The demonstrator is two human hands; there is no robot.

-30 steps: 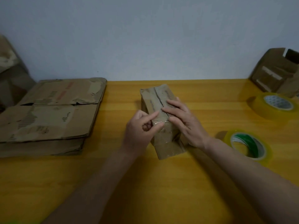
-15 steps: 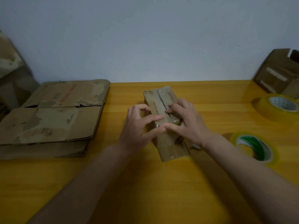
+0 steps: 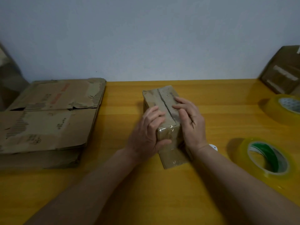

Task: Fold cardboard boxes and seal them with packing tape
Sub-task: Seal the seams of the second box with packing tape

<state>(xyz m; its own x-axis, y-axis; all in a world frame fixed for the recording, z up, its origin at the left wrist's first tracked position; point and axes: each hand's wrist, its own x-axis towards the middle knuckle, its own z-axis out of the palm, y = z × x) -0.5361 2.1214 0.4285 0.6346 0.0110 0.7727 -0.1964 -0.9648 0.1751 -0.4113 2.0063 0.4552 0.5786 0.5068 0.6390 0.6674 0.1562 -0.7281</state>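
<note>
head-worn view, looking down, close tabletop

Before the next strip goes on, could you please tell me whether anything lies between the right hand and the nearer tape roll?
Nothing visible does: bare yellow table separates the right hand from the nearer clear tape roll with the green core.

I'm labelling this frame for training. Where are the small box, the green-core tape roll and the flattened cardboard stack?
small box [image 3: 162, 96], head view, far top flap.
green-core tape roll [image 3: 241, 148], head view, yellowish outer band.
flattened cardboard stack [image 3: 48, 125], head view, top sheet.
</note>
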